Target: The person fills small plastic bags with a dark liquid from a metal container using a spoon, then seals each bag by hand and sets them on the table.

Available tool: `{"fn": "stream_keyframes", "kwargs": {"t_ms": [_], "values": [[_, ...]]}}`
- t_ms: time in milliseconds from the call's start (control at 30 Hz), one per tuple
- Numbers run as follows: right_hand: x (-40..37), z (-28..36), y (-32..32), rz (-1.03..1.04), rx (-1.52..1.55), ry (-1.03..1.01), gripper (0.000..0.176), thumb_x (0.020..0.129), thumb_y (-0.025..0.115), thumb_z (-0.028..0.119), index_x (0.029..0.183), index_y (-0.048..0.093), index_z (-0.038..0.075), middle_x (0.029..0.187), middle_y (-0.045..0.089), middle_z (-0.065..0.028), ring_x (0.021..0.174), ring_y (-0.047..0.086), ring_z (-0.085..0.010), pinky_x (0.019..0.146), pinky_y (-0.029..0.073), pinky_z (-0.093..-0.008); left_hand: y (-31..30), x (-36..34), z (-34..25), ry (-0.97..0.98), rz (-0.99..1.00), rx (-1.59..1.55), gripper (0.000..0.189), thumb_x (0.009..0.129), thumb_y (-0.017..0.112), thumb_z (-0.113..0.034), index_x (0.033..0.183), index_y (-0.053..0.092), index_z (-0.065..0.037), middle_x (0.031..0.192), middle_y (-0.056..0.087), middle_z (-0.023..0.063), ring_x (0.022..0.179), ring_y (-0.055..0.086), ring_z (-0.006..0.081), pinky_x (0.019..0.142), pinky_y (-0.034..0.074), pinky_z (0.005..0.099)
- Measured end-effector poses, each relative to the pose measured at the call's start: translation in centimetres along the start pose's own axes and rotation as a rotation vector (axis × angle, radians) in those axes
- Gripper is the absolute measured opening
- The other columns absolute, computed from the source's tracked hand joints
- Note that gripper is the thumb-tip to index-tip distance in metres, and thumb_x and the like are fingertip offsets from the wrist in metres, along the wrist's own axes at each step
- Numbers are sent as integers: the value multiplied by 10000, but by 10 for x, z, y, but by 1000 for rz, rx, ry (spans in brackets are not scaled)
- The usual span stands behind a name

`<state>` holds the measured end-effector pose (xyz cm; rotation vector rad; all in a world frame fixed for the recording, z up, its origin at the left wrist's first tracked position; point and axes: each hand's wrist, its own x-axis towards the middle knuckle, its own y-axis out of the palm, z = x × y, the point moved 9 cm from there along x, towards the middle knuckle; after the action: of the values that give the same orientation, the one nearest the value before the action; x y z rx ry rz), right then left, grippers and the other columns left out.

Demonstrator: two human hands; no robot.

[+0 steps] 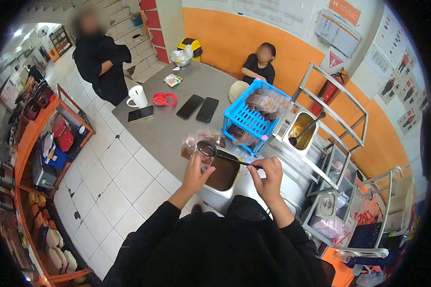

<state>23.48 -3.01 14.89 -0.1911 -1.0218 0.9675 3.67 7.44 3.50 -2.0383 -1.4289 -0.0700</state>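
Note:
My right hand (268, 178) grips the dark handle of a ladle (207, 149), whose round bowl is at the mouth of a small clear plastic bag (206, 161). My left hand (195, 171) has its fingers closed on that bag. Below both hands is a rectangular metal pan (231, 190) of brown sauce. Just beyond the ladle lie several filled clear bags (189, 143) with brown contents. Whether sauce is flowing from the ladle cannot be made out.
A blue plastic basket rack (244, 121) holds bagged sauce. Right of it sit a second pan (312, 125) with a ladle and a metal frame (342, 91). Phones (189, 107), a white mug (137, 96) and a red ring-shaped item (164, 99) lie on the table. Two people are nearby.

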Motion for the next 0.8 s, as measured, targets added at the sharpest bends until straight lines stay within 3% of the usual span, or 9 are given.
{"fn": "stream_keyframes", "kwargs": {"t_ms": [267,367,467,567,600,800], "values": [[3,10,-3,-6,-52,-77,137,730,761,83,778,635,59,725,610,-64,680,523,-238,608,385,-339,3,-1,-3,31,-37,-51,621,870,623,-448,1220,434,29,1067,534,217,999,539,393,855,433,439],[-5,-15,10,22,142,124,126,773,745,89,790,630,40,710,611,-48,638,518,-161,563,376,-294,-3,0,-5,60,-45,11,661,866,626,-457,1255,420,35,1064,537,203,993,545,368,854,437,433],[-17,-43,28,139,307,472,133,787,736,112,795,638,22,725,649,-106,633,604,-228,597,456,-319,-8,0,-8,66,-56,29,725,867,630,-440,1347,369,36,1063,541,186,985,551,332,848,445,412],[-22,-57,27,117,226,440,141,802,729,133,813,645,21,743,662,-124,653,632,-221,600,463,-312,-13,-7,-5,20,-63,-9,782,867,643,-404,1423,300,27,1060,543,171,983,553,300,844,448,390],[-22,-60,25,114,142,443,156,790,723,161,784,635,33,722,656,-121,664,642,-256,611,480,-359,-15,-9,-3,13,-61,-20,786,865,647,-396,1430,294,22,1056,543,169,979,552,298,843,449,387],[-43,-74,90,616,-485,123,188,752,697,278,764,635,101,714,653,-98,727,628,-286,636,461,-435,-12,-38,20,-8,-64,14,784,851,677,-335,1443,290,4,1035,544,153,951,549,285,831,450,384]]}}
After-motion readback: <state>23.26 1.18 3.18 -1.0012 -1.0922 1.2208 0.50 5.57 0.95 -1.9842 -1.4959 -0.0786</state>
